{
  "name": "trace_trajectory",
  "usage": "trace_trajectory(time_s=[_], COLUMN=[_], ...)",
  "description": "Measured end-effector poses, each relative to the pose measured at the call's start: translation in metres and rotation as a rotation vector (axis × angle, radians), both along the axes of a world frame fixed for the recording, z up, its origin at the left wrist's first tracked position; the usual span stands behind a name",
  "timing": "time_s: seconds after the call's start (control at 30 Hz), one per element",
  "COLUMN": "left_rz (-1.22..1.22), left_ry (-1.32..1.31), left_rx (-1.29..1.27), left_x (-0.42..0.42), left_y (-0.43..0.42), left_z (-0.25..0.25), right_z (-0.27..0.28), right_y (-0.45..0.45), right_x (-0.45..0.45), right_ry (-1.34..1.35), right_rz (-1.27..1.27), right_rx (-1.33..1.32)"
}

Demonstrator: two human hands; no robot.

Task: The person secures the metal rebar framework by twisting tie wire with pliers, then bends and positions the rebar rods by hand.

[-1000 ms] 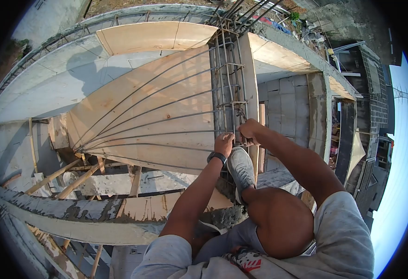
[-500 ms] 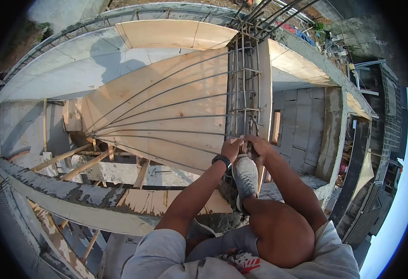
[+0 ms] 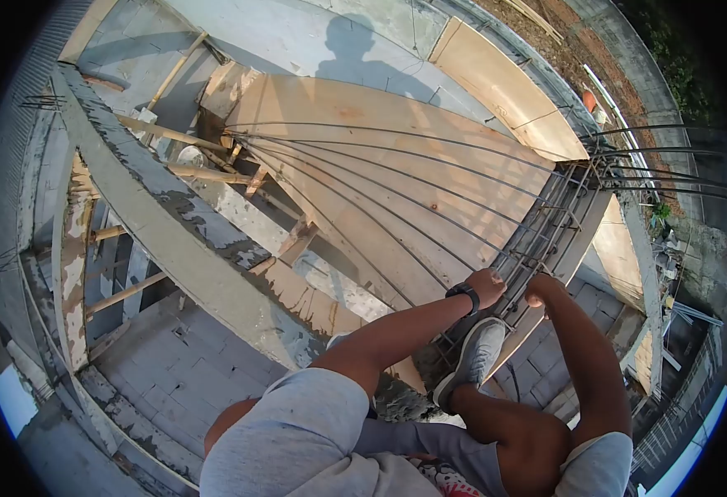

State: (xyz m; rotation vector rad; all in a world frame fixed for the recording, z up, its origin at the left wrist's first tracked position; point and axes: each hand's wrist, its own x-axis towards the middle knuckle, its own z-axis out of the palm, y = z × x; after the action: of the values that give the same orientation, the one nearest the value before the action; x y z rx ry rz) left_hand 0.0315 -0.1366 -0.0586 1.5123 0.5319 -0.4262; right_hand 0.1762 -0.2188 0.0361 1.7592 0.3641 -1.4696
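Note:
My left hand (image 3: 487,287), with a black watch on the wrist, is closed at the near part of a rebar cage (image 3: 537,234), beside the end of a thin steel rod. A short way to its right, my right hand (image 3: 545,291) is curled closed above the cage's right side. What either hand grips is hidden by the fingers. Several long rebar rods (image 3: 396,170) fan out across a plywood panel (image 3: 338,108) and run into the cage. My grey shoe (image 3: 481,348) rests on the cage just below the hands.
Wooden poles (image 3: 206,172) prop the formwork at the left, over an open drop. A concrete-smeared beam (image 3: 173,228) crosses the left side. Upright rebar ends (image 3: 670,170) stick out at the far right. A curved plywood board (image 3: 504,91) stands behind the panel.
The view has turned and shifted, so the cage now runs diagonally. My hands, close together before, are now farther apart, with the right elbow swung outward.

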Motion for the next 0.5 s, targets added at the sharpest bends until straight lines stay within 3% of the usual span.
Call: trace_trajectory(time_s=[0.13, 0.17, 0.33, 0.37, 0.4, 0.5], left_rz=[0.062, 0.064, 0.036, -0.003, -0.010, -0.031], left_ry=[0.047, 0.065, 0.053, 0.038, -0.016, -0.079], left_rx=[-0.028, -0.025, -0.062, -0.006, 0.003, -0.046], left_x=[-0.008, -0.012, -0.022, -0.022, -0.023, -0.025], left_y=[0.007, 0.007, -0.006, -0.008, -0.013, -0.022], left_z=[-0.002, -0.005, -0.012, -0.011, -0.015, -0.026], right_z=[-0.014, -0.019, -0.019, -0.002, -0.036, 0.006], right_y=[-0.022, -0.026, -0.030, -0.018, -0.049, -0.052], right_x=[-0.020, -0.018, -0.002, -0.008, -0.005, -0.019], right_ry=[0.018, 0.025, -0.093, -0.195, -0.184, -0.253], right_rz=[0.254, 0.187, -0.320, -0.445, -0.577, -1.054], right_rx=[0.115, 0.099, -0.012, 0.049, 0.048, 0.266])
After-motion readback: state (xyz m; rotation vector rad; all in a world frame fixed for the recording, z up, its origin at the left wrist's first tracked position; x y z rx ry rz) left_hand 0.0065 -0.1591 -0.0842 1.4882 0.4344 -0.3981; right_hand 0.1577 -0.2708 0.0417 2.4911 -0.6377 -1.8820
